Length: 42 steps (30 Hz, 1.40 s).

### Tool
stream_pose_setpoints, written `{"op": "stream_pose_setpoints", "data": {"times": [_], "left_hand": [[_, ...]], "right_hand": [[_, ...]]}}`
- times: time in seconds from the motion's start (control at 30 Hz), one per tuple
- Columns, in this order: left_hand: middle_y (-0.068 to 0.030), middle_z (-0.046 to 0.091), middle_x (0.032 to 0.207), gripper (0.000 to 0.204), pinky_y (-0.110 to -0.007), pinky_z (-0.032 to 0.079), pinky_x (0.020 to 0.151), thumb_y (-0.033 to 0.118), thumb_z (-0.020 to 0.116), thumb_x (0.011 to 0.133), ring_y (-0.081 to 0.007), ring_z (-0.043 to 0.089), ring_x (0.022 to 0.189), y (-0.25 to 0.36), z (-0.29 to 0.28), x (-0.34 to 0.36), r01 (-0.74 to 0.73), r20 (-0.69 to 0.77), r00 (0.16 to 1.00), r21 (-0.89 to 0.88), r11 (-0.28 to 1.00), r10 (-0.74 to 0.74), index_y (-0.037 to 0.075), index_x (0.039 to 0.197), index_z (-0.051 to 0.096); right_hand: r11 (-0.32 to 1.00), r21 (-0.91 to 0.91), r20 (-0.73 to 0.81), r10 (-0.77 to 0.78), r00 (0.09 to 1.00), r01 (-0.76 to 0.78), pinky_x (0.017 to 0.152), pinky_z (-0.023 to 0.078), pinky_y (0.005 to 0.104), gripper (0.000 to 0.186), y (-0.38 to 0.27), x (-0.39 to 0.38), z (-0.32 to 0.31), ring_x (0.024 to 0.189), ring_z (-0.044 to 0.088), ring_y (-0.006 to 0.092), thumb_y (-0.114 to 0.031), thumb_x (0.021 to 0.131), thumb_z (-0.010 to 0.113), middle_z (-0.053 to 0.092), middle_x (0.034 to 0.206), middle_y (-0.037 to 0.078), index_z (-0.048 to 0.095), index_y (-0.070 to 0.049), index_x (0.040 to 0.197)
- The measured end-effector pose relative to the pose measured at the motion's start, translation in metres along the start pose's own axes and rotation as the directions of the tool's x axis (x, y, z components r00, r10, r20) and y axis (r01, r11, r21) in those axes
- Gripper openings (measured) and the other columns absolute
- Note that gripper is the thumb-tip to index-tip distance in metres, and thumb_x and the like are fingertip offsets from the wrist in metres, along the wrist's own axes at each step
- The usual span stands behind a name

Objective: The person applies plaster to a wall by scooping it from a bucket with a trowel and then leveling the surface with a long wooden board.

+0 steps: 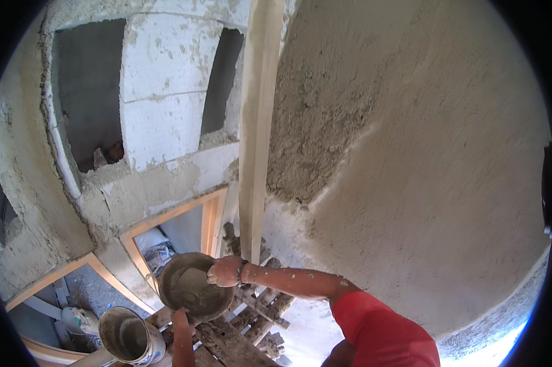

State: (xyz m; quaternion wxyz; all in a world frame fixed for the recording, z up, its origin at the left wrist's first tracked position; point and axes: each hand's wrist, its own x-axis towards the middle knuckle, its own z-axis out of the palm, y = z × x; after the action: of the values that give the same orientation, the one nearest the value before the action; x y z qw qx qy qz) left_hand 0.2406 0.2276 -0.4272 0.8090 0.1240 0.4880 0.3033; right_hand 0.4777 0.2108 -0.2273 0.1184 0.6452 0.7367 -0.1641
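Observation:
A round, mortar-crusted basin (167, 292) sits tilted low in the view, with wet grey mortar (203, 301) inside. My left hand (181, 320) is closed on its near rim. Over the basin's right side, my right hand (225, 271), with a dark bracelet at the wrist, is closed in a fist. From it a flat, mortar-coated shape like a trowel blade (192, 280) reaches into the basin; its handle is hidden in the fingers. Left of my left hand stands a white bucket (155, 350) with grey mortar in it.
Rough planks (218, 339) lie beneath the basin. A long pale straightedge board (259, 122) stands upright against the wall beyond my right hand. To the right spreads a plastered wall (422, 183) with a rougher patch. Wooden frames (213, 220) and white blocks (163, 122) are at left.

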Motion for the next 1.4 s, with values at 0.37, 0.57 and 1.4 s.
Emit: {"op": "stream_pose_setpoints", "data": {"times": [0.37, 0.57, 1.4], "left_hand": [[-0.0186, 0.059, 0.119, 0.062, -0.048, 0.040, 0.101, 0.021, 0.077, 0.064, -0.0376, 0.053, 0.115, -0.065, -0.055, -0.020, -0.468, 0.502, 0.616, 0.853, -0.230, 0.607, 0.006, 0.121, 0.057], [-0.0145, 0.062, 0.104, 0.044, -0.048, 0.053, 0.076, 0.006, 0.059, 0.074, -0.0320, 0.062, 0.094, -0.005, 0.009, -0.050, -0.154, -0.165, 0.973, 0.037, 0.987, 0.158, -0.001, 0.117, 0.055], [-0.0146, 0.062, 0.092, 0.032, -0.038, 0.055, 0.070, -0.002, 0.052, 0.077, -0.0257, 0.063, 0.079, -0.006, -0.028, -0.330, -0.256, -0.272, 0.934, -0.049, 0.966, 0.233, -0.007, 0.109, 0.055]], "right_hand": [[0.968, -0.097, 0.103, -0.220, 0.970, 0.230, 0.071, 0.054, 0.0466, 0.017, -0.057, 0.017, 0.065, 0.080, 0.068, 0.0361, -0.019, 0.072, 0.058, 0.068, 0.077, 0.018, 0.071, -0.009, 0.075], [0.905, -0.134, 0.072, -0.397, 0.915, 0.403, 0.063, 0.055, 0.0423, 0.017, -0.030, -0.018, 0.019, 0.069, 0.068, 0.0286, -0.024, 0.078, 0.062, 0.068, 0.071, 0.010, 0.068, -0.022, 0.093], [0.784, 0.279, 0.256, -0.617, 0.744, 0.554, 0.084, 0.052, 0.0429, 0.037, -0.138, -0.127, -0.084, 0.090, 0.066, 0.0363, -0.028, 0.079, 0.063, 0.068, 0.099, 0.018, 0.067, -0.012, 0.113]]}}
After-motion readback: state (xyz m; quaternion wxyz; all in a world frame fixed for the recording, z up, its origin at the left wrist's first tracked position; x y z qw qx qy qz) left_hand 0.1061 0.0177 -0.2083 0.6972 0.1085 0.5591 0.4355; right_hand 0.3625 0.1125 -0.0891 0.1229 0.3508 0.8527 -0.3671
